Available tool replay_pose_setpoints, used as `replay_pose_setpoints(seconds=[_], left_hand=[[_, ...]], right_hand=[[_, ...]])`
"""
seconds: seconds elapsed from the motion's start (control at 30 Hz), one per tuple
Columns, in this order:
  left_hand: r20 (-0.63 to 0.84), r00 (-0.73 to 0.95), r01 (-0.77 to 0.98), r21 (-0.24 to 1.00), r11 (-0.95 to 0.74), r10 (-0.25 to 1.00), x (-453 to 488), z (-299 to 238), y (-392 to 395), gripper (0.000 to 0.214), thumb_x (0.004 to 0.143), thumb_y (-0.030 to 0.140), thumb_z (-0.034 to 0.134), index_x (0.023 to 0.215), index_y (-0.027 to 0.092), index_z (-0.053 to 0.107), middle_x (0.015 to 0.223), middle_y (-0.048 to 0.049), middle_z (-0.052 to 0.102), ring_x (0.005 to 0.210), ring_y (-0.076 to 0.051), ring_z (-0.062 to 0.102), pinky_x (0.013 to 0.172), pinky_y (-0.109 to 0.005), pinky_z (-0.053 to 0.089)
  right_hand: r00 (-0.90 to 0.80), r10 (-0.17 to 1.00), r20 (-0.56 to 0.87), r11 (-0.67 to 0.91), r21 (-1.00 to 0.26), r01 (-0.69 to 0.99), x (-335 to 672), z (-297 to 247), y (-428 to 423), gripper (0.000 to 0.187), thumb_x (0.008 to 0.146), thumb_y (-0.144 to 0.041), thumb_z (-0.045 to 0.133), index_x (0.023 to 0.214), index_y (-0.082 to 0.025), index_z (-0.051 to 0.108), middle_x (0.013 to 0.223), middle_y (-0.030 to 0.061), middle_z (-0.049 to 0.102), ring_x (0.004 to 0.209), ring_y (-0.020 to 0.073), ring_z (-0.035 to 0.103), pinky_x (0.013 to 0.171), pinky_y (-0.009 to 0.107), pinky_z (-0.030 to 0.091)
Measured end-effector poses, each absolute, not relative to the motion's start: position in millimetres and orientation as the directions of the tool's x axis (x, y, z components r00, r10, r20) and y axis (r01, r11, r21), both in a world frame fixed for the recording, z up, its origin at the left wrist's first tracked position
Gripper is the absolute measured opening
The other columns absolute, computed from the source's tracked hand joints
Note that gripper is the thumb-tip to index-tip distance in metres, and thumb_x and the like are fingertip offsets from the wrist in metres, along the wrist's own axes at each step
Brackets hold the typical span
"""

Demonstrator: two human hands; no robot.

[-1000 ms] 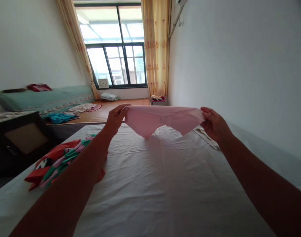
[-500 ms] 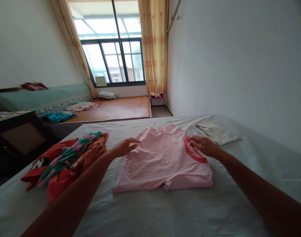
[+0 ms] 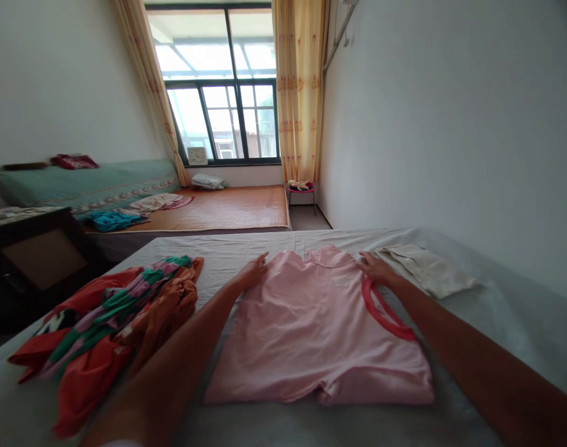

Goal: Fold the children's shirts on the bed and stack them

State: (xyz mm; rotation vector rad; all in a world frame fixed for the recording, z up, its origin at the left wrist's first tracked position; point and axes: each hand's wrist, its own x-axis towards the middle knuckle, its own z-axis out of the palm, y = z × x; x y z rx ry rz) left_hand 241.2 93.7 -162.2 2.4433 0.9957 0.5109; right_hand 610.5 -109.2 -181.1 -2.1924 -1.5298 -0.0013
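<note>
A pink shirt [image 3: 306, 329] with a red-trimmed sleeve lies spread flat on a bed, its collar at the far end and its near edge folded under. At the shirt's far left shoulder is my left hand [image 3: 254, 273], fingers stretched out and pointing away from me. My right hand [image 3: 377, 269] is at the far right shoulder beside the collar, its fingers extended and slightly apart. Both hands are by the fabric edge; whether the fingertips press on it is hard to make out. The red sleeve trim [image 3: 381, 310] curves just below my right wrist.
Crumpled red, orange and green clothes [image 3: 120, 316] lie to the left on the white sheet [image 3: 218, 248]. A folded cream garment [image 3: 427, 270] rests at the right. Beyond stand a second bed [image 3: 237, 208], a dark cabinet [image 3: 41, 254] and a small stool [image 3: 302, 187].
Both hands have moved away from me toward the shirt's far shoulders; the right hand has left the red sleeve trim. The view has shifted, so the shirt looks larger and lower.
</note>
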Motion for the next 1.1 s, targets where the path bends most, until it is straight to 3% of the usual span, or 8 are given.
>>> replay_pose_setpoints(seconds=[0.1, 0.3, 0.43, 0.53, 0.7, 0.8, 1.0, 1.1], left_hand=[[0.231, 0.680, 0.499, 0.549, -0.670, 0.696, 253, -168, 96, 0.056, 0.080, 0.023, 0.052, 0.136, 0.021, 0.048, 0.114, -0.0068, 0.065, 0.107, -0.022, 0.059, 0.094, -0.031, 0.042], [0.481, 0.559, 0.419, 0.538, -0.731, 0.675, 253, -166, 101, 0.042, 0.079, 0.014, 0.044, 0.114, 0.020, 0.066, 0.095, -0.0055, 0.060, 0.093, -0.018, 0.058, 0.090, -0.030, 0.046], [0.550, 0.437, 0.519, 0.492, -0.699, 0.712, 242, -158, 105, 0.037, 0.080, 0.011, 0.043, 0.105, 0.019, 0.069, 0.098, -0.0067, 0.059, 0.100, -0.020, 0.055, 0.093, -0.032, 0.045], [0.553, 0.417, 0.650, 0.373, -0.662, 0.721, 243, -148, 93, 0.042, 0.078, 0.008, 0.046, 0.112, 0.021, 0.066, 0.121, -0.0097, 0.054, 0.114, -0.026, 0.048, 0.099, -0.040, 0.040], [0.296, 0.870, 0.351, 0.187, -0.917, 0.393, 265, -144, 35, 0.040, 0.091, 0.028, 0.042, 0.128, 0.025, 0.056, 0.132, -0.0079, 0.053, 0.122, -0.024, 0.046, 0.106, -0.038, 0.032], [0.080, 0.964, 0.233, 0.211, -0.949, 0.255, 262, -160, 0, 0.054, 0.092, 0.048, 0.039, 0.142, 0.027, 0.038, 0.148, -0.0068, 0.036, 0.137, -0.025, 0.030, 0.111, -0.041, 0.021], [-0.035, 0.887, 0.458, 0.180, -0.870, 0.460, 199, -173, -6, 0.057, 0.094, 0.055, 0.026, 0.147, 0.032, 0.024, 0.155, -0.0040, 0.018, 0.143, -0.025, 0.011, 0.113, -0.047, 0.010], [-0.024, 0.796, 0.603, 0.118, -0.789, 0.605, 181, -165, -11, 0.058, 0.094, 0.053, 0.028, 0.146, 0.027, 0.029, 0.154, -0.0086, 0.021, 0.142, -0.029, 0.016, 0.112, -0.050, 0.012]], right_hand=[[0.434, 0.868, 0.241, -0.321, -0.394, 0.861, 607, -182, -92, 0.049, 0.083, -0.036, 0.054, 0.127, -0.014, 0.052, 0.112, 0.0152, 0.066, 0.100, 0.0245, 0.064, 0.085, 0.035, 0.048], [0.383, 0.877, 0.290, -0.242, -0.421, 0.874, 601, -171, -71, 0.026, 0.080, -0.026, 0.054, 0.104, -0.023, 0.065, 0.101, 0.0033, 0.070, 0.090, 0.0190, 0.064, 0.083, 0.030, 0.048], [0.363, 0.770, 0.525, -0.167, -0.383, 0.908, 599, -161, -64, 0.036, 0.084, -0.022, 0.043, 0.116, -0.022, 0.060, 0.115, 0.0074, 0.064, 0.105, 0.0239, 0.058, 0.093, 0.040, 0.045], [0.332, 0.762, 0.556, -0.177, -0.314, 0.933, 583, -159, -67, 0.049, 0.083, -0.015, 0.042, 0.130, -0.022, 0.053, 0.129, 0.0103, 0.056, 0.121, 0.0276, 0.047, 0.104, 0.047, 0.036], [-0.143, 0.950, 0.278, 0.212, -0.235, 0.949, 523, -168, -96, 0.046, 0.093, -0.030, 0.034, 0.135, -0.024, 0.049, 0.139, 0.0052, 0.050, 0.129, 0.0213, 0.042, 0.110, 0.041, 0.029], [-0.203, 0.971, 0.128, 0.225, -0.199, 0.954, 510, -181, -123, 0.051, 0.095, -0.045, 0.030, 0.141, -0.027, 0.041, 0.147, 0.0033, 0.040, 0.136, 0.0213, 0.033, 0.112, 0.041, 0.024], [0.154, 0.982, 0.109, -0.143, -0.104, 0.984, 560, -188, -172, 0.053, 0.095, -0.043, 0.028, 0.143, -0.022, 0.037, 0.149, 0.0065, 0.035, 0.139, 0.0223, 0.026, 0.112, 0.046, 0.021], [0.161, 0.973, 0.164, -0.148, -0.088, 0.985, 554, -178, -187, 0.053, 0.092, -0.038, 0.036, 0.142, -0.019, 0.038, 0.148, 0.0101, 0.036, 0.139, 0.0253, 0.027, 0.112, 0.048, 0.022]])
